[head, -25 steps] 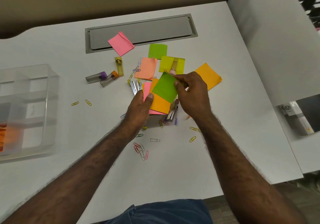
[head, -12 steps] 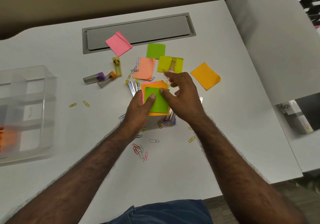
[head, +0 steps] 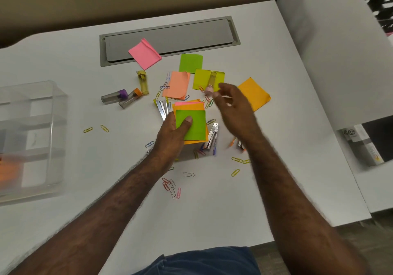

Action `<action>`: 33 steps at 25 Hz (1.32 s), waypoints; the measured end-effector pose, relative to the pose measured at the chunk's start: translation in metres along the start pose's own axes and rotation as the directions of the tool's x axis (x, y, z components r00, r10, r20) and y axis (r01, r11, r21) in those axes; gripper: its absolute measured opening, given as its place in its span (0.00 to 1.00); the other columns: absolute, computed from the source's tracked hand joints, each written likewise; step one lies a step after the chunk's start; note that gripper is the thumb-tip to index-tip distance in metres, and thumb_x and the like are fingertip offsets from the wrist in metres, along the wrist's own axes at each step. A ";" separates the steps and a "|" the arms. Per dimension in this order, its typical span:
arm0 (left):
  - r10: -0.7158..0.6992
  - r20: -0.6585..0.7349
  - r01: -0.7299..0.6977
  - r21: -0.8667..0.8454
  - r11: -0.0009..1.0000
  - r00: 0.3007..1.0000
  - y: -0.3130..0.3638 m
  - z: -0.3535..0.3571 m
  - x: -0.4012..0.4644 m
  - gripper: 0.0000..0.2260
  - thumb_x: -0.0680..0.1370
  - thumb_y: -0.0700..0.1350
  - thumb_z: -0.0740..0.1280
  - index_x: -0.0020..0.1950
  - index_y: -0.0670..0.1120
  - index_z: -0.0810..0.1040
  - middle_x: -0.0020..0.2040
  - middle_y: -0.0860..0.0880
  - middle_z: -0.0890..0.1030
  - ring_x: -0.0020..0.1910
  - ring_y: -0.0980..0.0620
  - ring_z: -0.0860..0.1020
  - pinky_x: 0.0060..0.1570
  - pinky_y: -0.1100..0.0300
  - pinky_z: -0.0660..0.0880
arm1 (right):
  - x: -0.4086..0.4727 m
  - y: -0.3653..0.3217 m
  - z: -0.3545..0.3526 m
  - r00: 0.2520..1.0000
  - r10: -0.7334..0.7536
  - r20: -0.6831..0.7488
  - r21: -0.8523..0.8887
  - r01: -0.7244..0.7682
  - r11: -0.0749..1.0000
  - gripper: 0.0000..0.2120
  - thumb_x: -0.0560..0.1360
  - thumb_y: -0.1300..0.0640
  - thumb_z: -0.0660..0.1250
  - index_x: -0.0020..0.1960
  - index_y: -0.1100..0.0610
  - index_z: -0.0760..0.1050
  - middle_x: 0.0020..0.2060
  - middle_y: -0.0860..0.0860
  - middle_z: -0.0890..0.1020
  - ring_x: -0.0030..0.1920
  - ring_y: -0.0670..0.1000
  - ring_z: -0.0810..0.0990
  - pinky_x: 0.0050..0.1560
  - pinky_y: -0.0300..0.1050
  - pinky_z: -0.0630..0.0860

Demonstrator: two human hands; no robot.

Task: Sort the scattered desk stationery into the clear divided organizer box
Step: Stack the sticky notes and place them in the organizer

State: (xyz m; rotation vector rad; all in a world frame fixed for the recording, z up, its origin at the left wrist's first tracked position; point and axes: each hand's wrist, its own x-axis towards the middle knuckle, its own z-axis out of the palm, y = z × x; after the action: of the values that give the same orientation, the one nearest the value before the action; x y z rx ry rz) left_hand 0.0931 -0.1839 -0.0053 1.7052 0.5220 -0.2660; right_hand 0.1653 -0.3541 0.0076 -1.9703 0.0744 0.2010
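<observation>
My left hand (head: 171, 135) grips a stack of sticky notes (head: 194, 126), green on top of orange and pink, with the thumb pressed on the green sheet. My right hand (head: 232, 102) hovers with loose fingers above the desk, between the stack and an orange note (head: 256, 93), holding nothing. A yellow-green note (head: 200, 79) with a lead tube on it lies just beyond its fingertips. Salmon (head: 177, 85), green (head: 190, 63) and pink (head: 144, 54) notes lie further back. The clear divided organizer box (head: 55, 138) stands at the far left, with something orange inside.
Lead tubes with purple (head: 114, 96), orange (head: 130, 100) and yellow (head: 143, 82) caps lie left of the notes. Staple strips (head: 211, 136) and several coloured paper clips (head: 172, 187) are scattered around my hands. A grey cable tray lid (head: 170, 38) is set into the desk's back. A partition wall rises at the right.
My right hand laid the green note on the stack, let go, and moved up and right toward the orange note. My left hand kept holding the stack.
</observation>
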 end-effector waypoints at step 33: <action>-0.102 -0.095 0.094 -0.090 0.992 0.990 0.005 -0.006 0.008 0.22 0.81 0.62 0.62 0.72 0.55 0.70 0.64 0.52 0.79 0.61 0.49 0.79 0.62 0.45 0.78 | -0.029 -0.007 0.051 0.983 0.098 0.154 -0.079 -0.087 0.993 0.21 0.84 0.51 0.65 0.73 0.56 0.67 0.66 0.54 0.76 0.64 0.55 0.77 0.62 0.52 0.76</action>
State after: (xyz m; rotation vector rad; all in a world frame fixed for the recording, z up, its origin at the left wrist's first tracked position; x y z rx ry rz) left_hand 0.1022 -0.1776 -0.0031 1.6179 0.6834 -0.2265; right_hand 0.1322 -0.3059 0.0001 -2.0178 0.0568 0.4246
